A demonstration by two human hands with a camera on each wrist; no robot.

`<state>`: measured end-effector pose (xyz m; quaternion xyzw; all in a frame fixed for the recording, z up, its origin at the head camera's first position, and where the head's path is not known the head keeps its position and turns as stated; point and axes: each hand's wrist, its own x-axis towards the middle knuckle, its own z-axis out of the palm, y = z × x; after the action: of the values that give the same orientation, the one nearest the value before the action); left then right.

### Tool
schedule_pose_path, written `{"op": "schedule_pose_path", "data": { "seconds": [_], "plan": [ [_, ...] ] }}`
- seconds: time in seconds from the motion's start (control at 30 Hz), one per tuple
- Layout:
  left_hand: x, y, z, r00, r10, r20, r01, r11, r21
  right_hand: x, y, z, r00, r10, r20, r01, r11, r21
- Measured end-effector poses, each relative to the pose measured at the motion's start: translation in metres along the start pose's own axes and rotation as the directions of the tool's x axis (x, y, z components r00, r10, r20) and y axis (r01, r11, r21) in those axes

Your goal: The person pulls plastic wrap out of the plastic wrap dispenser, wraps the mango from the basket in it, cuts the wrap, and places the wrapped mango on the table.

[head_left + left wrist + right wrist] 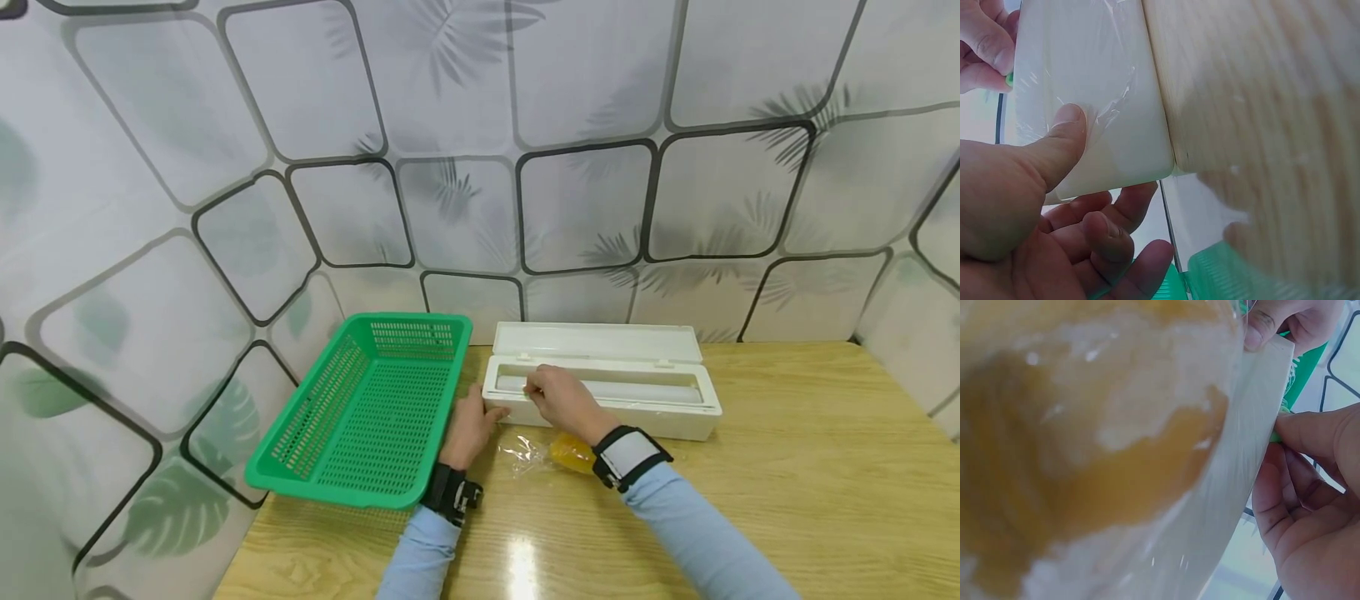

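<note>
A white cling film dispenser [675,423] lies lengthwise on the table, its lid [596,340] raised at the back and a film roll [645,392] inside. At its left end my left hand [468,427] grips the box. In the left wrist view the thumb [1066,134] presses clear film [1107,119] against the front wall, with the fingers bent around the end. Above the front edge, my right hand [566,402] pinches a small green slider [1276,436]. Under the right wrist lies a film-wrapped yellow-orange item [572,452], its kind unclear.
Left of the dispenser stands a green plastic basket [461,358], close beside my left forearm. A patterned curtain [585,208] hangs behind the wooden table [810,467]. Loose crinkled film [523,454] trails from the wrapped item.
</note>
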<state>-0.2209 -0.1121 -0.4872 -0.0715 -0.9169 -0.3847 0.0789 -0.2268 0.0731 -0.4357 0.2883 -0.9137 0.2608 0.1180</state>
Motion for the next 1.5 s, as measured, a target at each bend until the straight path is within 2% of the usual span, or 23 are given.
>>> {"op": "schedule_pose_path", "data": {
  "seconds": [0.23, 0.57, 1.23, 1.5],
  "plan": [
    [-0.001, 0.001, 0.001, 1.0, -0.002, -0.009, 0.002, 1.0, -0.003, -0.001, 0.003, -0.001, 1.0, 0.022, 0.023, -0.021, 1.0, -0.019],
    [-0.001, 0.003, 0.0, 0.999, 0.025, -0.032, -0.024, 0.999, 0.026, -0.003, 0.004, -0.004, 1.0, 0.002, 0.007, -0.002, 1.0, -0.013],
    [-0.002, 0.003, -0.001, 0.998, 0.031, -0.049, -0.028, 0.999, 0.045, -0.006, 0.008, -0.004, 1.0, 0.007, -0.002, -0.007, 1.0, -0.009],
    [-0.002, 0.004, -0.002, 0.999, 0.009, -0.043, -0.008, 1.0, 0.029, -0.013, 0.011, -0.013, 0.998, 0.053, 0.027, -0.053, 0.999, 0.009]
  ]
}}
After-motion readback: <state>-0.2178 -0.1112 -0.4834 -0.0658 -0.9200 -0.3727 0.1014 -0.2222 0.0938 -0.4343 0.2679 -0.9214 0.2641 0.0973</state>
